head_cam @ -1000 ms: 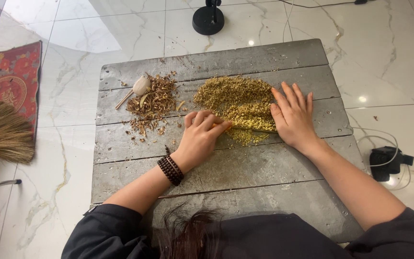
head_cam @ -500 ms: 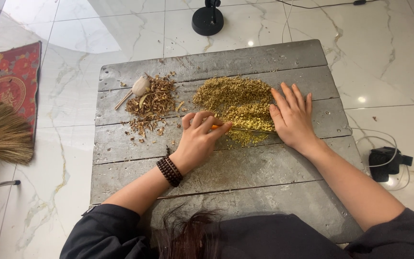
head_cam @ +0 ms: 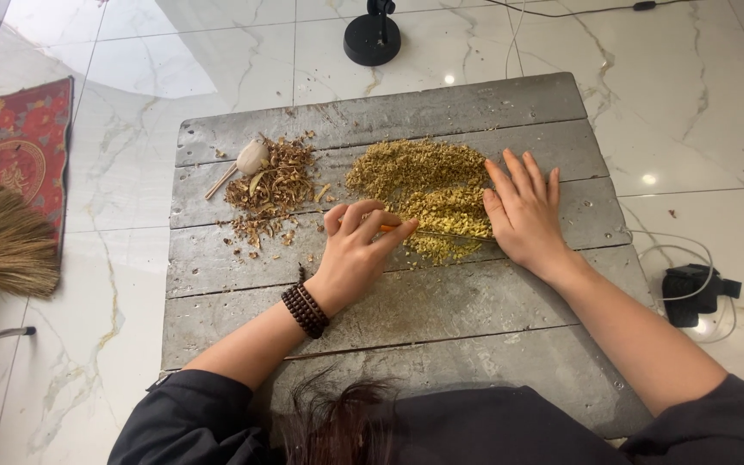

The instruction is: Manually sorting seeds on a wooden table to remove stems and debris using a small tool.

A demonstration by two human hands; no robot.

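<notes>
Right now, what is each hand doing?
Left hand: closed around a thin orange-handled tool, its blade at the yellow-green chopped pile.
Right hand: open, flat, fingers spread against the pile's edge, holding nothing.

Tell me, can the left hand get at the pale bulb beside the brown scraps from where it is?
Probably yes: the left hand lies just right of the brown scraps, and only that loose pile sits between it and the pale bulb.

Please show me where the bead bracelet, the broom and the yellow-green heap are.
bead bracelet [head_cam: 305,310], head view, beads at the wrist.
broom [head_cam: 2,241], head view, middle of bristles.
yellow-green heap [head_cam: 419,176], head view, heap's centre.
</notes>
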